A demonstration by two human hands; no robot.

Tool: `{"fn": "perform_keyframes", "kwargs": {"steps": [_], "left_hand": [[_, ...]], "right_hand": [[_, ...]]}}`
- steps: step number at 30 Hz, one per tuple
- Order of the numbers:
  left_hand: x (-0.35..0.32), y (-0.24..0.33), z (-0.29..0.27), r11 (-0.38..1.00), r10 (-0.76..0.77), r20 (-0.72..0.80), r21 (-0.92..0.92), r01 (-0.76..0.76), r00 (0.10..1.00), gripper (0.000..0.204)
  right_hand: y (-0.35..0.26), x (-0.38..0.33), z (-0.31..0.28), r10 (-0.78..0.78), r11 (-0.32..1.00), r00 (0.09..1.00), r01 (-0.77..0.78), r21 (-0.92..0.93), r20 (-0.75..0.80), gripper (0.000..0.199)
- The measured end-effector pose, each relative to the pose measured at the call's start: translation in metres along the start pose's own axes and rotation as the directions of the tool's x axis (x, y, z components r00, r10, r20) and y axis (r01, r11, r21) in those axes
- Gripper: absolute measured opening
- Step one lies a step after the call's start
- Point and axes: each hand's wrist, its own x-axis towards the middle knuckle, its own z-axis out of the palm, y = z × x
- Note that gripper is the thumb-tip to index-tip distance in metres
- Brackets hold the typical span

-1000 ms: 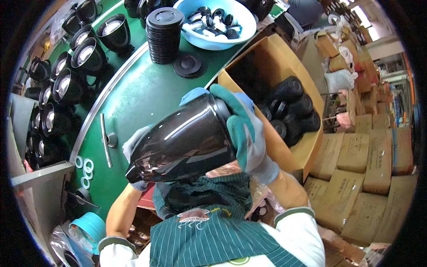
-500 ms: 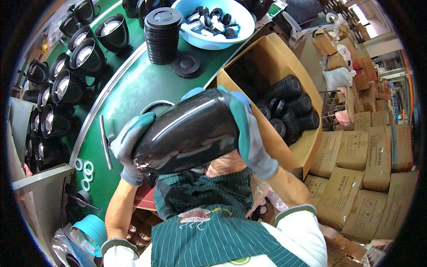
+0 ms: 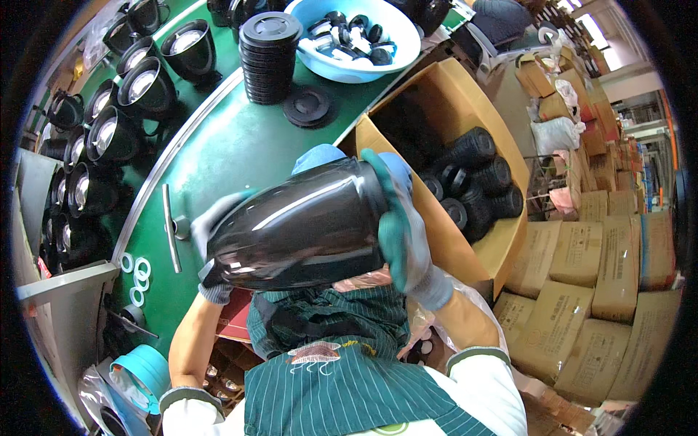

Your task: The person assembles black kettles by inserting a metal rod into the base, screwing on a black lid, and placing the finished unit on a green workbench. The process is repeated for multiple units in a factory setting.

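A glossy black jug body lies on its side in the air between my gloved hands, above my lap at the table's near edge. My right hand wraps round its wide, ribbed right end. My left hand, blurred by motion, is closed on the narrower left end, with its fingers partly hidden behind the body. A small spout-like tip sticks out at the lower left. To the left of my left hand, a T-shaped metal tool rests on the green table.
Black jugs with silvery liners crowd the left. A stack of black lids, a single lid and a blue basin of small parts stand at the back. A carton of black lids sits right; white rings lie left.
The jug body has turned and come more level, so its spout-like tip now shows at the lower left. My left hand has shifted behind its left end; the right keeps its grip.
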Motion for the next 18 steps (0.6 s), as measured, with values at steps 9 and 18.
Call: {"fn": "perform_keyframes", "kwargs": {"steps": [9, 18], "left_hand": [[0.026, 0.061, -0.028, 0.729, 0.527, 0.22, 0.38, -0.569, 0.821, 0.034], [0.014, 0.029, -0.021, 0.772, 0.535, 0.031, 0.389, -0.503, 0.844, 0.038]], "right_hand": [[0.037, -0.022, -0.032, 0.108, 0.983, 0.957, -0.063, -0.172, 0.268, 0.109], [0.06, -0.032, -0.01, 0.107, 0.994, 0.981, -0.099, -0.054, 0.163, 0.114]]}}
